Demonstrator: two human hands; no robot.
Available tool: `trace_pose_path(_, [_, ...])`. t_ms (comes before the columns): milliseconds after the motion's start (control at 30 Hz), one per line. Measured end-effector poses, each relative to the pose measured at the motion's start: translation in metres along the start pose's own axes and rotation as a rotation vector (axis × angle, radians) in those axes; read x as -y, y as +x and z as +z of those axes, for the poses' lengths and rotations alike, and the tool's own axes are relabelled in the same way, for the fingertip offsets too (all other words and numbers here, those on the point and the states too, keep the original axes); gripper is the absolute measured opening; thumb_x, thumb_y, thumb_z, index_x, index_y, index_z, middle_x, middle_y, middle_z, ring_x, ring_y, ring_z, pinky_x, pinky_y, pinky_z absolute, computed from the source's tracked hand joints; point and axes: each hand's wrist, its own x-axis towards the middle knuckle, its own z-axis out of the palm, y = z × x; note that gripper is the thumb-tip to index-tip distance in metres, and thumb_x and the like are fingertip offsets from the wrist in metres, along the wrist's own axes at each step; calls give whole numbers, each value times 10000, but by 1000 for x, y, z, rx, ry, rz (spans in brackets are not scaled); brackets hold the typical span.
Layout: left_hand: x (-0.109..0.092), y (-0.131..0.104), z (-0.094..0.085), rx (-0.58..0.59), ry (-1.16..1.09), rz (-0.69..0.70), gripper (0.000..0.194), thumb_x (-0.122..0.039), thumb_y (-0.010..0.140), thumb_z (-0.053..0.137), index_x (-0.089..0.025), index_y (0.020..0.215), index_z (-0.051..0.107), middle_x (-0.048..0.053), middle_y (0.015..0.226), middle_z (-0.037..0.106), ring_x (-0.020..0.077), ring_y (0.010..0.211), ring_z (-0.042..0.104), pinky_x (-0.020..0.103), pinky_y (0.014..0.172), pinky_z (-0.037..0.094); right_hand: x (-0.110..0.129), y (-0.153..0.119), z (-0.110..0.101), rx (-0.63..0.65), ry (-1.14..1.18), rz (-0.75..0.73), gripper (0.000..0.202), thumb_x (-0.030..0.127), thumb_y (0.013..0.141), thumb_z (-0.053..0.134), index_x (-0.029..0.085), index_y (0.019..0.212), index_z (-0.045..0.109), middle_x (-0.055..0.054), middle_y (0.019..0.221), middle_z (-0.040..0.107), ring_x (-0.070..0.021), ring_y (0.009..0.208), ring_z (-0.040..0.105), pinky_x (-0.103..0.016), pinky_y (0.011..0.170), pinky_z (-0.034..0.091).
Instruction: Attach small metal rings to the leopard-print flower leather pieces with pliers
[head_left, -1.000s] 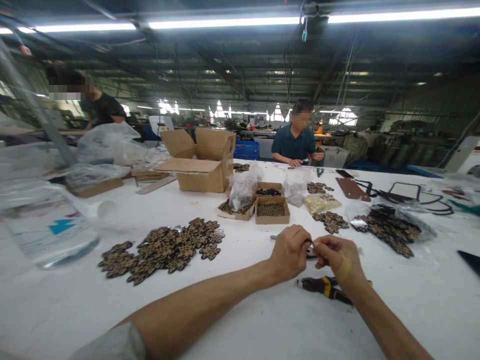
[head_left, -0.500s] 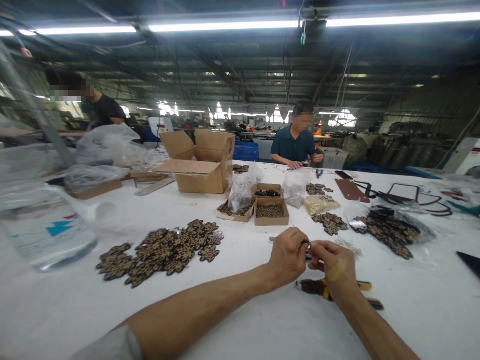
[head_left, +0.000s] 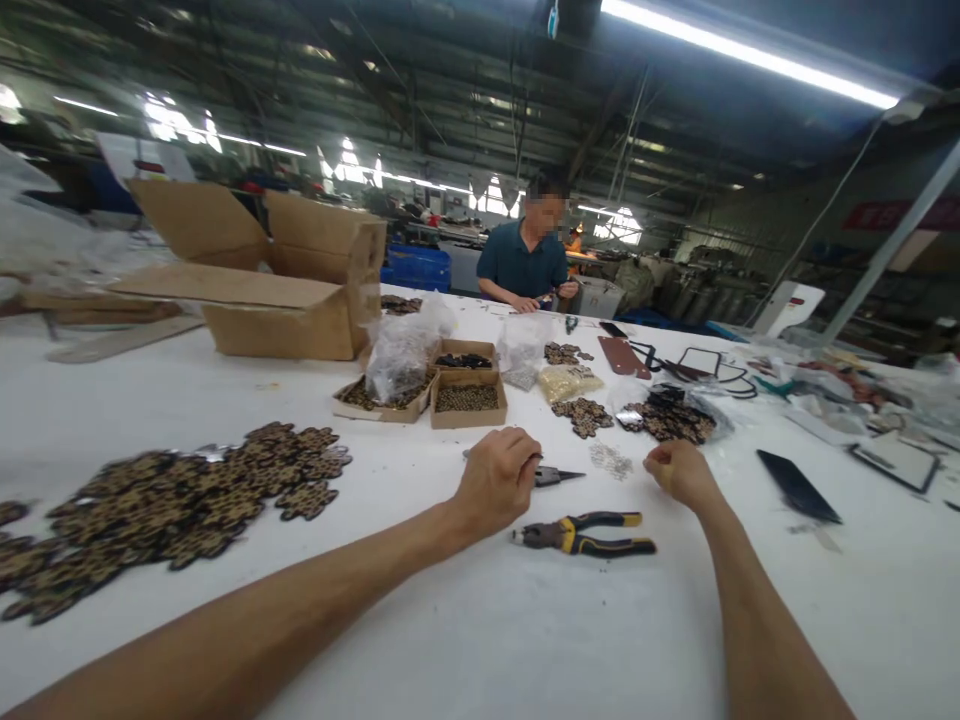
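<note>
My left hand [head_left: 496, 478] is closed over the middle of the white table, its fingers pinched on something small and dark that I cannot make out. Beside it lies a pointed grey tool [head_left: 556, 476], partly hidden by the hand. Pliers with yellow and black handles [head_left: 589, 534] rest on the table between my hands. To the right, my right hand [head_left: 681, 474] is closed with fingertips together; what they hold, if anything, is too small to tell. Small clear pieces [head_left: 611, 461] are scattered just left of it.
Patterned patches [head_left: 165, 500] are heaped at left. Small cardboard boxes of studs [head_left: 469, 398] stand behind my left hand, near a large open carton [head_left: 277, 325]. A dark phone-like slab [head_left: 799, 485] lies at right. Across the table a person [head_left: 529, 255] works.
My hands, together before, are now apart, the right one off to the right. The pliers and the pointed tool show more fully. The view has turned to the right.
</note>
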Motion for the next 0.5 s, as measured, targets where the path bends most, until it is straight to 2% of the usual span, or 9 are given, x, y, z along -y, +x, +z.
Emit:
trace_pose_path(167, [4, 0, 2, 6, -9, -56, 134, -134, 859, 529, -171, 896, 652, 66, 857, 655, 194, 824, 604, 322, 752, 471, -9, 2, 19, 107, -69, -12, 169, 339, 738, 691, 187, 752, 763, -66, 742, 750, -214, 713, 681, -269, 624, 430])
trace_pose_path(300, [5, -2, 5, 11, -25, -103, 125, -123, 829, 554, -174, 874, 659, 54, 836, 656, 186, 799, 608, 306, 728, 471, -13, 6, 29, 131, -79, -12, 188, 358, 763, 683, 187, 782, 758, -69, 783, 758, -210, 731, 684, -263, 631, 433])
trace_pose_path(500, [1, -4, 3, 21, -43, -102, 117, -120, 812, 563, -166, 861, 659, 53, 824, 658, 183, 777, 602, 301, 709, 463, -17, 7, 34, 132, -75, -16, 190, 333, 776, 675, 180, 858, 752, -67, 813, 761, -204, 742, 688, -260, 645, 440])
